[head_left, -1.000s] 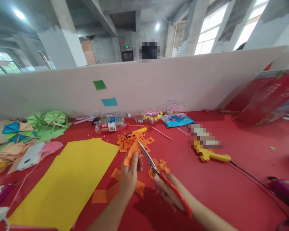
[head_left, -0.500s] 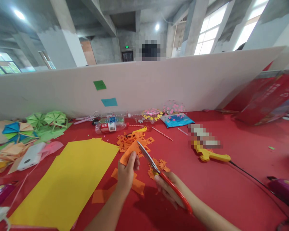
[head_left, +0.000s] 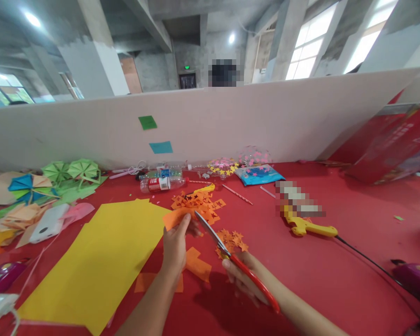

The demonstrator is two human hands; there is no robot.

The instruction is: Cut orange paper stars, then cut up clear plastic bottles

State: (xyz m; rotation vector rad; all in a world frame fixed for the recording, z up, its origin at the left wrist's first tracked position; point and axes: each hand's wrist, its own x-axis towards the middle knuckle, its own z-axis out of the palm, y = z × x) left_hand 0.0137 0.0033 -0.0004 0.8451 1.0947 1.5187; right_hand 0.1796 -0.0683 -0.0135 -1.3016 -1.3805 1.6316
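Observation:
Between the thumb and fingers of my left hand (head_left: 177, 240) is a piece of orange paper (head_left: 173, 218). My right hand (head_left: 245, 277) is closed round the red handles of the scissors (head_left: 215, 238), whose blade tips point up and left, beside the paper's right end. Behind the paper lies a heap of orange cut-out scraps (head_left: 205, 204) with star-shaped holes. A small pile of orange paper stars (head_left: 234, 240) sits beyond the scissors. More orange paper pieces (head_left: 199, 266) rest on the table right of my left forearm.
Large yellow sheets (head_left: 87, 261) cover the left side of the red table (head_left: 322, 284). A plastic bottle (head_left: 161, 185) and a blue packet (head_left: 259, 175) lie near the white partition (head_left: 210, 121). A yellow glue gun (head_left: 308, 227) with a black cord lies to the right. Folded paper umbrellas (head_left: 84, 169) stand far left.
My left hand has moved a little left and turned the orange paper to lie more level. The paper has come away from the scissor tips, which shifted slightly left and down.

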